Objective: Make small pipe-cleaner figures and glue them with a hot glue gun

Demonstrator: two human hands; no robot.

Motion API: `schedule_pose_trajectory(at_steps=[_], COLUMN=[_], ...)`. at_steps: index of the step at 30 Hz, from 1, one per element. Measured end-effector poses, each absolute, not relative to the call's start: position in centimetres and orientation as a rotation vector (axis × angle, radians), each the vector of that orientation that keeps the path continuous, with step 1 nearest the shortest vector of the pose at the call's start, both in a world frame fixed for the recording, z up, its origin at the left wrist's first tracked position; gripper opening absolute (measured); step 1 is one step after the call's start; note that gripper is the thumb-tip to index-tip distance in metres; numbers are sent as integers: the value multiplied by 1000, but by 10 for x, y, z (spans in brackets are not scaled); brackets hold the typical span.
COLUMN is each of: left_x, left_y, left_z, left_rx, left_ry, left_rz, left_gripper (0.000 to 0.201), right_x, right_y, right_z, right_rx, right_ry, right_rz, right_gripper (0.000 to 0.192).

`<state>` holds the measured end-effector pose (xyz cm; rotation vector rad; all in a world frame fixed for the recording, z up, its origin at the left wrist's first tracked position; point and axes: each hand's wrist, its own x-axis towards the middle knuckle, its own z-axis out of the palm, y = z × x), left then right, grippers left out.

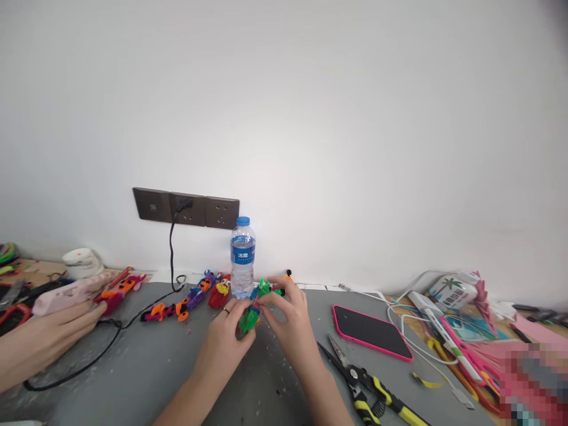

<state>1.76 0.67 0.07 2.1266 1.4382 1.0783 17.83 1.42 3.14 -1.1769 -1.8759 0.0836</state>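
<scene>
Between my two hands is a small green pipe-cleaner figure (249,320) with bits of blue and black. My left hand (228,331), wearing a ring, is closed around its lower green part. The fingers of my right hand (288,307) pinch its upper part from the other side. Part of the figure is hidden behind the fingers. Just behind my hands a water bottle (242,260) with a blue cap stands upright. Left of it lie a red and yellow figure (219,293), a purple figure (200,290) and an orange and dark figure (166,311).
Another person's hand (66,331) holds a red and orange figure (119,291) at the left. A black cord (172,254) runs from the wall sockets (186,209). Toward the right lie a phone (371,332), yellow-handled pruning shears (361,378), white cables and pink-handled scissors (473,358).
</scene>
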Motion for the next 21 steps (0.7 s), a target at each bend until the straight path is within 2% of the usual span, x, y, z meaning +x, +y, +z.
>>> schedule_pose_trajectory(at_steps=[10, 16, 21], left_x=[16, 12, 11], left_y=[8, 10, 8], left_z=[7, 15, 18], left_rx=[1992, 1669, 1545], left_ry=[1545, 1481, 1381], left_rz=[1118, 1342, 1372], left_gripper=[33, 37, 39], right_x=[183, 205, 210], right_y=[11, 1, -1], right_z=[36, 35, 28], right_rx=[-1162, -1349, -1471], right_ry=[-1805, -1997, -1964], right_rz=[340, 977, 983], right_gripper=[10, 13, 20])
